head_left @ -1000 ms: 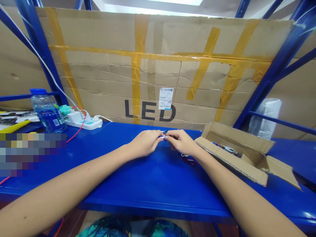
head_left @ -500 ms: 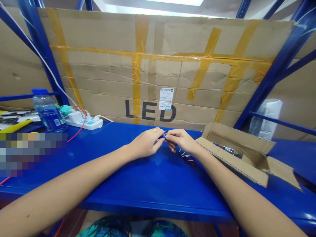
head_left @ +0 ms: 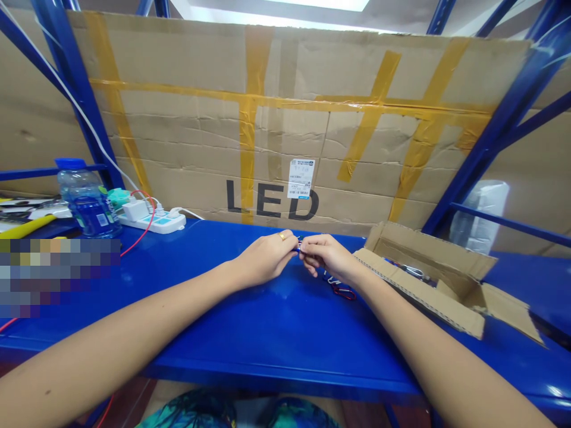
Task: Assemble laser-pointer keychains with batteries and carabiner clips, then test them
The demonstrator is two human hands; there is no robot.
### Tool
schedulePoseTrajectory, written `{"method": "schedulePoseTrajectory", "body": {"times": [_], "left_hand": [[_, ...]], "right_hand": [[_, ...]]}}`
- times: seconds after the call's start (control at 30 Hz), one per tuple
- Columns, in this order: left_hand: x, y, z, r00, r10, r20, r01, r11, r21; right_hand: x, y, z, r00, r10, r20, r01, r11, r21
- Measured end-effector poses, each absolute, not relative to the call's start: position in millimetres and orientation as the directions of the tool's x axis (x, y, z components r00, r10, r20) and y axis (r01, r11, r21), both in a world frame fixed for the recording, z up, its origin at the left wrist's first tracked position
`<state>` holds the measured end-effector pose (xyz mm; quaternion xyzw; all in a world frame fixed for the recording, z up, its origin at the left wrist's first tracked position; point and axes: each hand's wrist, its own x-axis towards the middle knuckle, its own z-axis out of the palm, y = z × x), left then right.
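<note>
The fingertips (head_left: 291,246) of the left hand (head_left: 264,259) and the fingertips (head_left: 306,249) of the right hand (head_left: 327,256) are closed and meet at a tiny blue and silver piece (head_left: 298,248). They seem to pinch it from both sides, but it is too small and too hidden to tell just what it is. Not much has changed: the hands are still in about the same spot, and the two sets of fingers still work close together. A gold ring (head_left: 282,236) shows on the left hand.

Just below the right hand lie small silver clips (head_left: 331,279) and a red clip (head_left: 344,292) on the blue metal shelf (head_left: 250,351). Next to them is an open cardboard box (head_left: 428,285), with a metal tool (head_left: 413,271) inside. Farther left are a white power strip (head_left: 154,222) and a water bottle (head_left: 88,205). Behind it all stands a big taped carton (head_left: 276,131) with the word LED on it.
</note>
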<state>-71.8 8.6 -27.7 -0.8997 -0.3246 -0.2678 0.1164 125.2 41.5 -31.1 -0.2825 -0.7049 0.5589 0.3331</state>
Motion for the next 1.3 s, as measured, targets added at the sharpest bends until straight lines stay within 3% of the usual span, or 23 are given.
{"method": "schedulePoseTrajectory", "body": {"times": [0.23,0.43,0.53,0.63,0.87,1.03,1.13,1.3], "left_hand": [[-73,12,-28,0.543,0.503,0.672,0.578,-0.805,0.136],[-69,7,-21,0.466,0.665,0.583,0.605,-0.721,0.339],[-68,8,-20,0.493,0.704,0.511,0.664,-0.684,0.301],[-70,11,-22,0.519,0.705,0.483,0.678,-0.684,0.27],[-73,10,-28,0.586,0.571,0.576,0.606,-0.78,0.157],[-73,9,-28,0.58,0.538,0.612,0.611,-0.784,0.111],[-72,9,-26,0.549,0.548,0.63,0.59,-0.789,0.172],[-67,5,-21,0.439,0.698,0.566,0.648,-0.683,0.339]], "right_hand": [[126,35,-21,-0.581,0.774,0.252,0.184,0.427,-0.885],[125,30,-21,-0.546,0.748,0.377,0.331,0.606,-0.723],[124,29,-22,-0.534,0.711,0.457,0.388,0.687,-0.615],[123,29,-24,-0.554,0.688,0.47,0.39,0.712,-0.584],[123,38,-36,-0.59,0.757,0.281,0.17,0.457,-0.873],[124,44,-37,-0.611,0.754,0.242,0.059,0.349,-0.935],[124,40,-33,-0.58,0.758,0.298,0.124,0.444,-0.887],[123,29,-22,-0.514,0.726,0.456,0.358,0.665,-0.655]]}}
